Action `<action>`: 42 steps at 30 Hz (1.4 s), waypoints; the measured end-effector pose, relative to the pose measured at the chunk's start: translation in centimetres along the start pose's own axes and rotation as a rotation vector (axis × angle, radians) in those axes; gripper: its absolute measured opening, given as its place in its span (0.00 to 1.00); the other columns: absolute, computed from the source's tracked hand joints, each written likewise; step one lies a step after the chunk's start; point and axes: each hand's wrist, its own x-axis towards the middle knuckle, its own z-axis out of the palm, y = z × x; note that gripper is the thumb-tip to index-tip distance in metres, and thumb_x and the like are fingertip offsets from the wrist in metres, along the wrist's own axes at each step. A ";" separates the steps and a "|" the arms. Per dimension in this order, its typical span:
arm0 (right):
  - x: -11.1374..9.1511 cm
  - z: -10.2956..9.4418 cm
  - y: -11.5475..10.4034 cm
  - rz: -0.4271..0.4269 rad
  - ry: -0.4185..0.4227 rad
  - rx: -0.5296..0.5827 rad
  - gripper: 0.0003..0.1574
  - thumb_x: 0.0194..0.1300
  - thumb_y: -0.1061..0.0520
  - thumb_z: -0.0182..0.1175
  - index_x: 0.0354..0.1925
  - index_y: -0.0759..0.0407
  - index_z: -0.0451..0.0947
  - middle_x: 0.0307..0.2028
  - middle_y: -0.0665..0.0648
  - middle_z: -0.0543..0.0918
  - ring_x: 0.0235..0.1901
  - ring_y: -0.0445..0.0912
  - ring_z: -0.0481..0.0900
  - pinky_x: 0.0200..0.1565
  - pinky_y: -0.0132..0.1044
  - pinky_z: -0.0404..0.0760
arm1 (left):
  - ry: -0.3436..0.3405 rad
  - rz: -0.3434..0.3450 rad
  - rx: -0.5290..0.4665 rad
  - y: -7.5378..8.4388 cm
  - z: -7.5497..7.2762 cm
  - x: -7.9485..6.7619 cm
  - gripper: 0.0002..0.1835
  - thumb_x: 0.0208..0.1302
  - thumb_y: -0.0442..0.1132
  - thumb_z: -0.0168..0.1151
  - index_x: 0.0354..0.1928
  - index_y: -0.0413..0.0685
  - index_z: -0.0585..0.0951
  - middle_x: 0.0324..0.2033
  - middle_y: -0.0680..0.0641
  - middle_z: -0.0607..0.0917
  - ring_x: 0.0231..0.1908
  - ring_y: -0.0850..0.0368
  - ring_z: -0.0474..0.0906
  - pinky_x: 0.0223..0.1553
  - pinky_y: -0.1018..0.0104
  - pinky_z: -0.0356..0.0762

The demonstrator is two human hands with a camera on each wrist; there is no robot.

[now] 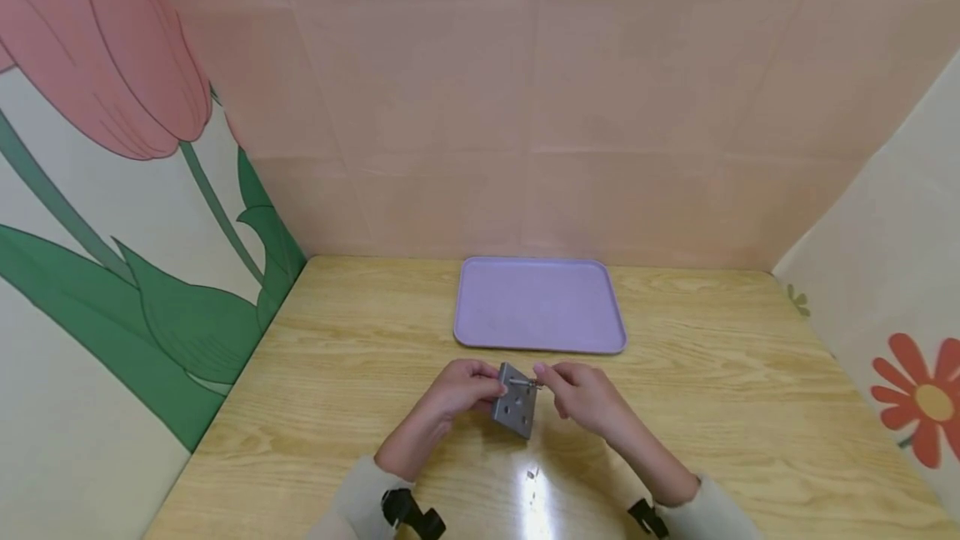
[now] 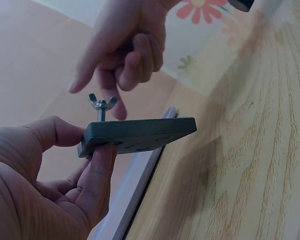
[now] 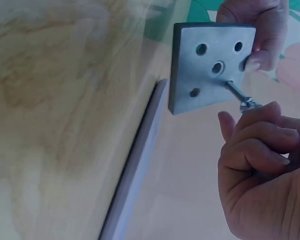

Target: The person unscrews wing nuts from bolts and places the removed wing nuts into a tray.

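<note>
My left hand grips one edge of a square grey metal plate, thumb on one face and fingers on the other. Several round holes pierce the plate, which is held tilted above the table. A bolt stands out from a hole near the gripped edge and carries a silver wing nut. Close by is my right hand, its thumb and index finger spread on either side of the wing nut. The left wrist view shows a gap between thumb and nut. Its other fingers are curled in.
A shallow purple tray lies on the wood-grain table, just beyond my hands. Behind the table rises a pink backdrop, with flower-printed sheets at both sides.
</note>
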 end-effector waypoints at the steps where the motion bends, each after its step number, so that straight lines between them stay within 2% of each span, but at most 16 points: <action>1: 0.1 0.0 0.1 0.021 -0.015 0.006 0.35 0.74 0.31 0.49 0.45 0.57 0.86 0.15 0.52 0.75 0.17 0.44 0.67 0.25 0.37 0.66 | -0.001 0.001 0.001 0.0 0.0 0.0 0.15 0.54 0.30 0.67 0.44 0.28 0.82 0.33 0.44 0.88 0.31 0.57 0.84 0.38 0.62 0.87; 5: 0.2 0.1 0.5 0.058 -0.061 0.033 0.31 0.74 0.33 0.52 0.41 0.55 0.87 0.15 0.53 0.75 0.17 0.44 0.65 0.22 0.35 0.62 | -0.003 0.005 0.010 0.0 0.1 0.0 0.15 0.54 0.30 0.67 0.43 0.28 0.82 0.33 0.44 0.88 0.31 0.57 0.84 0.37 0.63 0.86; 10: 0.2 0.1 0.7 0.040 -0.071 0.052 0.26 0.74 0.37 0.55 0.38 0.55 0.86 0.16 0.52 0.74 0.18 0.44 0.67 0.22 0.35 0.64 | -0.005 -0.001 0.008 0.1 0.2 0.0 0.14 0.55 0.30 0.67 0.43 0.28 0.82 0.34 0.43 0.88 0.31 0.57 0.84 0.37 0.63 0.87; 13: 0.2 0.1 0.7 -0.011 -0.073 0.025 0.23 0.73 0.40 0.57 0.39 0.56 0.86 0.16 0.51 0.74 0.18 0.43 0.68 0.22 0.34 0.66 | -0.007 -0.007 0.008 0.2 0.2 -0.1 0.15 0.55 0.30 0.67 0.44 0.29 0.82 0.34 0.43 0.88 0.32 0.57 0.84 0.38 0.62 0.87; 17: 0.1 0.1 0.7 -0.104 -0.059 -0.024 0.19 0.69 0.44 0.64 0.45 0.57 0.85 0.14 0.48 0.72 0.16 0.40 0.66 0.19 0.31 0.64 | 0.000 -0.008 0.015 0.2 0.1 -0.3 0.15 0.56 0.31 0.67 0.45 0.29 0.82 0.35 0.43 0.88 0.32 0.56 0.84 0.38 0.61 0.87; 20: -0.1 0.1 0.6 -0.148 -0.037 -0.037 0.20 0.66 0.47 0.68 0.50 0.57 0.84 0.14 0.46 0.71 0.14 0.38 0.63 0.17 0.28 0.61 | 0.008 -0.007 0.018 0.2 0.1 -0.3 0.15 0.56 0.31 0.68 0.45 0.29 0.82 0.35 0.43 0.88 0.32 0.56 0.84 0.38 0.61 0.87; 23: -0.2 0.1 0.5 -0.176 -0.017 -0.048 0.21 0.64 0.50 0.70 0.52 0.57 0.83 0.15 0.45 0.71 0.14 0.37 0.63 0.17 0.28 0.61 | 0.007 -0.005 0.017 0.1 0.0 -0.2 0.16 0.56 0.31 0.68 0.45 0.29 0.82 0.35 0.43 0.88 0.32 0.56 0.84 0.37 0.61 0.87; 31: -0.6 0.2 0.2 -0.244 0.037 -0.091 0.15 0.63 0.55 0.70 0.49 0.51 0.84 0.14 0.42 0.70 0.14 0.35 0.64 0.17 0.29 0.64 | -0.002 -0.002 0.008 0.0 0.0 0.0 0.15 0.55 0.31 0.67 0.44 0.29 0.82 0.34 0.43 0.88 0.31 0.56 0.84 0.37 0.62 0.87; 35: -0.6 0.3 0.1 -0.271 0.056 -0.100 0.14 0.64 0.53 0.70 0.48 0.50 0.85 0.14 0.41 0.69 0.14 0.34 0.63 0.17 0.29 0.63 | -0.002 0.001 0.007 0.0 0.0 0.0 0.15 0.55 0.31 0.67 0.44 0.28 0.82 0.34 0.43 0.88 0.31 0.56 0.85 0.37 0.62 0.87; 39: -0.3 0.2 0.1 -0.210 0.067 -0.056 0.17 0.71 0.44 0.62 0.49 0.52 0.85 0.13 0.44 0.71 0.13 0.37 0.65 0.18 0.31 0.64 | 0.002 -0.002 0.009 0.1 0.0 -0.1 0.15 0.55 0.31 0.67 0.44 0.29 0.82 0.34 0.43 0.88 0.31 0.56 0.84 0.37 0.62 0.87; 42: -0.1 0.2 0.1 -0.100 0.059 -0.008 0.27 0.76 0.37 0.51 0.45 0.56 0.85 0.12 0.48 0.73 0.15 0.41 0.67 0.21 0.33 0.65 | 0.003 -0.001 0.007 0.1 0.1 -0.2 0.15 0.55 0.31 0.68 0.44 0.29 0.82 0.33 0.44 0.88 0.31 0.56 0.84 0.37 0.63 0.87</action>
